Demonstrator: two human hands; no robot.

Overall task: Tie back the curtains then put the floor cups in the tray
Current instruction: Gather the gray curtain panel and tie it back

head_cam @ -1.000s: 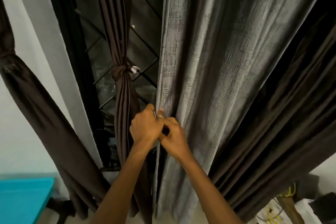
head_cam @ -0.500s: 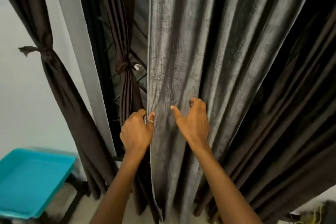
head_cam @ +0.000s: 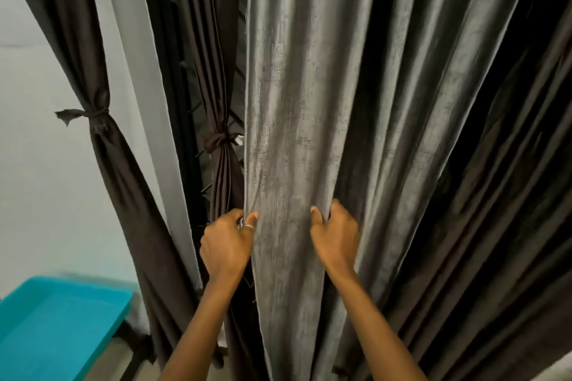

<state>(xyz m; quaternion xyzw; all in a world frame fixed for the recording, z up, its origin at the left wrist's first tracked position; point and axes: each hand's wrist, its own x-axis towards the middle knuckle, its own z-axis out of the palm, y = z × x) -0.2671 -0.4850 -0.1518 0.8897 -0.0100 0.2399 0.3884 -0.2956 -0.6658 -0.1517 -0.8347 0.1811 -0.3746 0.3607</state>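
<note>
A pale wall [head_cam: 37,179] fills the left of your view, with a lighter upright strip of wall [head_cam: 145,102] beside a dark window grille [head_cam: 190,77]. Two dark brown curtains are already bound. One [head_cam: 102,145] hangs against the wall with a knotted band at its waist. The other [head_cam: 221,151] hangs in front of the grille, cinched by a bow.

The grey curtain [head_cam: 294,102] is loose and hangs in long, shiny vertical folds down the middle of the view. A dark curtain [head_cam: 479,195] lies in deep pleats to its right.

Your left grip [head_cam: 227,244] pinches the grey curtain's left hem between thumb and fingers, and a ring [head_cam: 249,226] shows on the thumb. Your right grip [head_cam: 335,241] is clamped on a fold further right: the fingers are curled into the crease and the thumb is pressed on the front.

Half a second ago that right grip lay spread against the cloth, and now it has closed on the fold. A second ago both grips met at the hem. They are now well apart, with a flat panel of grey cloth between them.

A turquoise tray [head_cam: 62,312] sits at the lower left, near the foot of the wall-side curtain. You cannot tell what carries it.
</note>
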